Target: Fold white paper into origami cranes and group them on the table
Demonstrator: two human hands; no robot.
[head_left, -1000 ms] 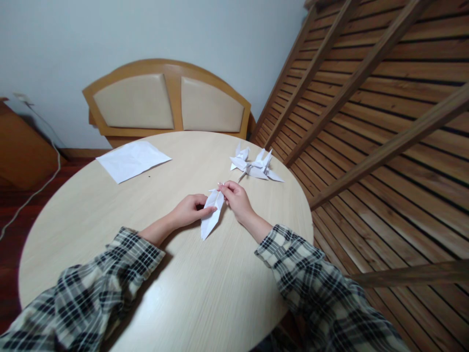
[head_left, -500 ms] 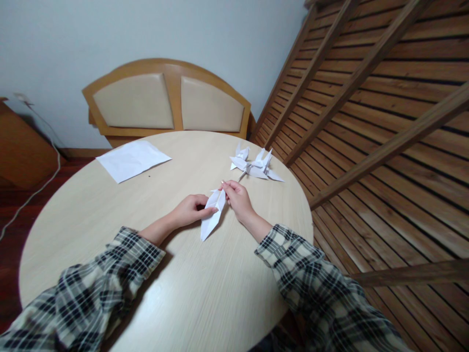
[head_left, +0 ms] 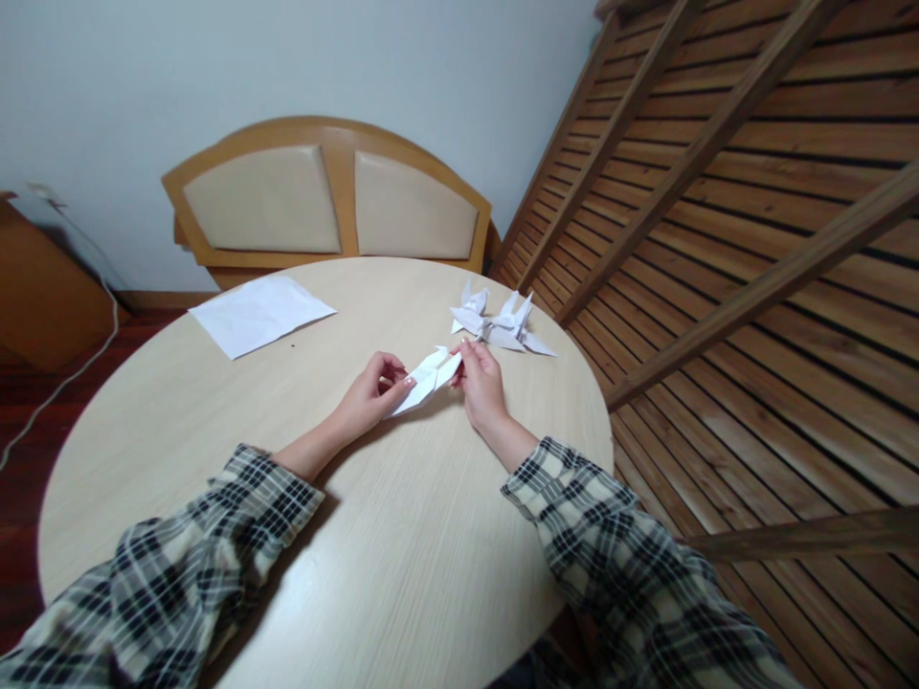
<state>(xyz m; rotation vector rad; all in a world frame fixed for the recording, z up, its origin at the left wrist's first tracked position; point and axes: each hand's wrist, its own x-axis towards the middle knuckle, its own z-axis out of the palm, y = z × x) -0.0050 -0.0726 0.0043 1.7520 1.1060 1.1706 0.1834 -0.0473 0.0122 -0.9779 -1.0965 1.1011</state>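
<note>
A partly folded white origami crane (head_left: 428, 379) is held between my two hands over the middle of the table. Its body is narrow and flat, with a small bent tip at the upper end. My left hand (head_left: 379, 388) pinches the lower left part, thumb on top. At the upper right end, my right hand (head_left: 481, 381) grips a point of the paper between thumb and fingers. Just beyond my right hand lie several finished paper cranes (head_left: 506, 327), close together.
A stack of white paper (head_left: 262, 312) lies at the far left of the round wooden table (head_left: 345, 574). Behind the table stands a padded wooden headboard (head_left: 337, 191). A slatted wooden panel (head_left: 747, 287) slopes along the right. A white cable (head_left: 78, 373) runs down at left.
The folded paper has turned from near upright to a slant, its far end swung right. My right hand has moved slightly right with it, and my left fingers have shifted on the paper.
</note>
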